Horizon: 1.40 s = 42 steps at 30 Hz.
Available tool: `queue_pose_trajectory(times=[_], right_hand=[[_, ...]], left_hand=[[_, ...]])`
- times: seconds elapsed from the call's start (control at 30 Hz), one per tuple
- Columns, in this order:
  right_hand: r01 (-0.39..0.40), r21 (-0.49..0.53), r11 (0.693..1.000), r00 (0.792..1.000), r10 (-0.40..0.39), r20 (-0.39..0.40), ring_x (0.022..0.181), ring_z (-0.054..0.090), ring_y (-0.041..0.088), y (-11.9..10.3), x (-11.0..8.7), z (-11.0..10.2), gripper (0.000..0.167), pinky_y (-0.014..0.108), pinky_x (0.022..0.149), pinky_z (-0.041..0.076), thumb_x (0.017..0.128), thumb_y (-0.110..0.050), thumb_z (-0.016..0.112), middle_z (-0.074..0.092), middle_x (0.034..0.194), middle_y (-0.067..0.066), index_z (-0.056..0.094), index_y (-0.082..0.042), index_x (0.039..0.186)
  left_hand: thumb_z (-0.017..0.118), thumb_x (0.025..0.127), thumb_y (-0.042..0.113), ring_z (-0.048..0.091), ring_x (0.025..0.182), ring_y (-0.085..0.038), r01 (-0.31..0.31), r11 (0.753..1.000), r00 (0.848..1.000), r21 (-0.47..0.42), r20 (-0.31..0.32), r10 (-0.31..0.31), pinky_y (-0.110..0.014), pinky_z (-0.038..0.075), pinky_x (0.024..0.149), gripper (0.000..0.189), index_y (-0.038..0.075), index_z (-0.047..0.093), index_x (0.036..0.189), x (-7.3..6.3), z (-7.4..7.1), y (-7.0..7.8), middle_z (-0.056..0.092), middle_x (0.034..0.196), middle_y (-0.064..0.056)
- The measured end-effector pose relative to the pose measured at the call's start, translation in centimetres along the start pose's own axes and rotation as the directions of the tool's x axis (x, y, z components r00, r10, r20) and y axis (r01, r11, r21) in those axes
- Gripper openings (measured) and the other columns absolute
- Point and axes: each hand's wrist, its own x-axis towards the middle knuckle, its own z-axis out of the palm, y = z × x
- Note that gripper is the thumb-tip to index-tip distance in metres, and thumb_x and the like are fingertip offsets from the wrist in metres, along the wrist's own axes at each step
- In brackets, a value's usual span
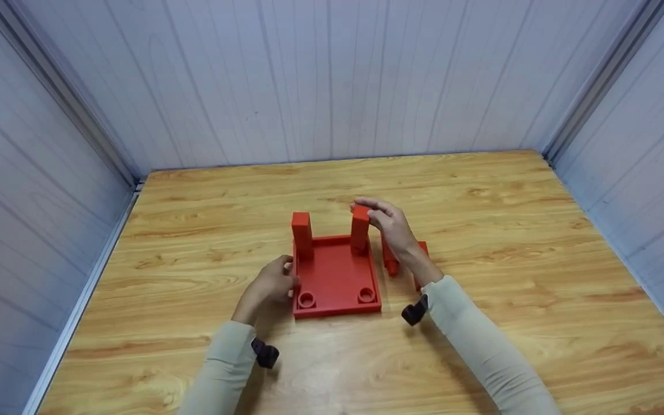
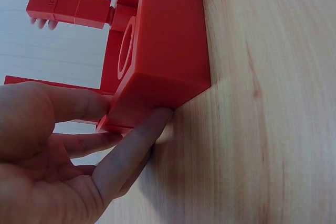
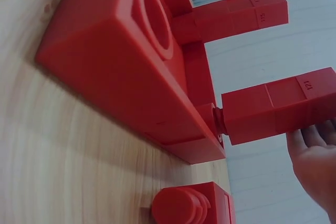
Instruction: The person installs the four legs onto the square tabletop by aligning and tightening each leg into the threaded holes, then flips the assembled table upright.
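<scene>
A square red base (image 1: 336, 279) with a raised rim lies on the table, with a round socket in each corner. My left hand (image 1: 275, 280) grips its left side wall, thumb at the rim and fingers along the outside. A red square post (image 1: 302, 235) stands upright in the far left corner. My right hand (image 1: 394, 229) holds the top of a second red post (image 1: 359, 230) at the far right corner. In the right wrist view, part of the narrow peg of this held post (image 3: 273, 106) shows between post and socket. The near left socket (image 1: 306, 300) and near right socket (image 1: 366, 295) hold no posts.
Two loose red posts lie right of the base: one (image 1: 391, 264) with its round peg toward me, the other (image 1: 423, 248) partly behind my right wrist. White panel walls (image 1: 332, 80) enclose the wooden table (image 1: 205, 219) at the back and sides.
</scene>
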Motion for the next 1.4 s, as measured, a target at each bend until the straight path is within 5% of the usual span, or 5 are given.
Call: queue_pose_trajectory(times=[0.3,0.67,1.0,1.4], right_hand=[[-0.006,0.029,1.0,1.0,0.006,0.027,0.118,0.055,0.037,-0.06,0.04,-0.09,0.034,0.031,0.097,0.046,0.1,-0.008,0.042,0.065,0.118,0.006,0.055,0.011,0.126],[0.041,0.064,0.997,0.999,-0.041,0.008,0.107,0.058,0.017,0.14,-0.03,-0.1,0.036,0.027,0.09,0.047,0.098,-0.005,0.046,0.062,0.116,0.007,0.048,0.017,0.126],[0.062,-0.042,0.997,0.998,-0.063,-0.029,0.101,0.055,0.016,0.28,-0.39,-0.17,0.034,0.026,0.086,0.045,0.095,-0.008,0.055,0.059,0.12,0.011,0.052,0.011,0.123],[0.015,-0.081,0.997,0.998,-0.02,-0.061,0.096,0.056,0.016,0.49,-0.58,-0.35,0.032,0.024,0.082,0.049,0.09,-0.003,0.062,0.056,0.107,0.009,0.05,0.01,0.117]], left_hand=[[0.054,0.092,0.005,0.055,0.078,-0.019,-0.001,1.0,1.0,0.015,0.013,0.0,-0.028,0.048,0.056,0.05,0.003,0.041,0.141,-0.02,0.05,0.0,0.056,0.111,-0.016],[0.053,0.092,0.005,0.058,0.089,-0.022,0.019,0.999,0.999,-0.04,0.033,-0.018,-0.037,0.056,0.068,0.052,0.004,0.039,0.142,0.01,-0.13,0.11,0.056,0.117,-0.018],[0.053,0.092,0.005,0.057,0.088,-0.022,0.028,0.999,0.999,-0.043,0.029,-0.027,-0.034,0.054,0.064,0.053,0.005,0.039,0.143,-0.05,-0.12,0.06,0.056,0.116,-0.017],[0.053,0.09,0.002,0.055,0.072,-0.018,0.011,0.998,0.999,-0.054,0.03,-0.01,-0.028,0.048,0.056,0.054,0.003,0.039,0.142,0.08,-0.12,-0.29,0.057,0.11,-0.016]])
